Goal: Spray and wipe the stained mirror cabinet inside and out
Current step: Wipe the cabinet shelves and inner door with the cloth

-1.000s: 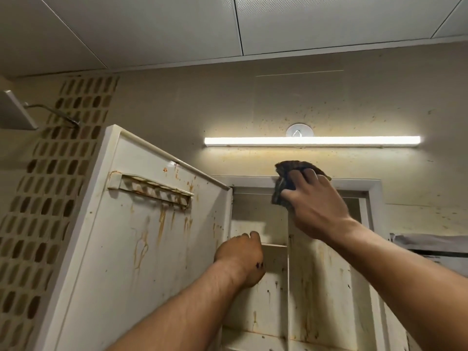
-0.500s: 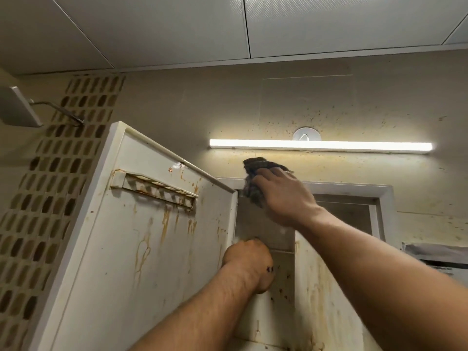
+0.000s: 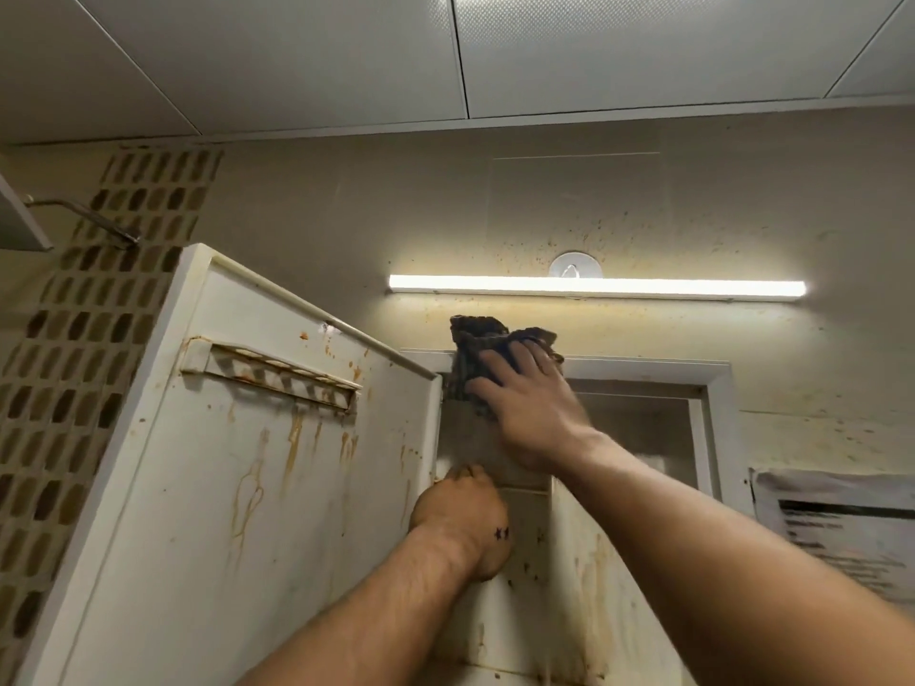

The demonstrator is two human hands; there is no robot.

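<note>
The white mirror cabinet [image 3: 713, 388] is set in the wall, and its left door [image 3: 223, 487] stands swung open, its inner face streaked with rust-brown stains. My right hand [image 3: 530, 413] presses a dark cloth [image 3: 482, 349] against the top left corner of the cabinet frame, next to the door's hinge edge. My left hand [image 3: 460, 522] is lower down, its fingers curled on the front edge of an inner shelf [image 3: 530, 487] by the door. The cabinet's inside walls show brown drips and specks.
A lit tube lamp [image 3: 594, 288] runs along the spattered wall just above the cabinet, with a round hook [image 3: 574, 269] over it. A shower head arm [image 3: 84, 217] sticks out at upper left by the patterned tiles. A paper notice [image 3: 841, 527] hangs at right.
My right hand has moved the cloth left along the cabinet's top frame to the left corner. My left hand has kept its hold on the shelf edge.
</note>
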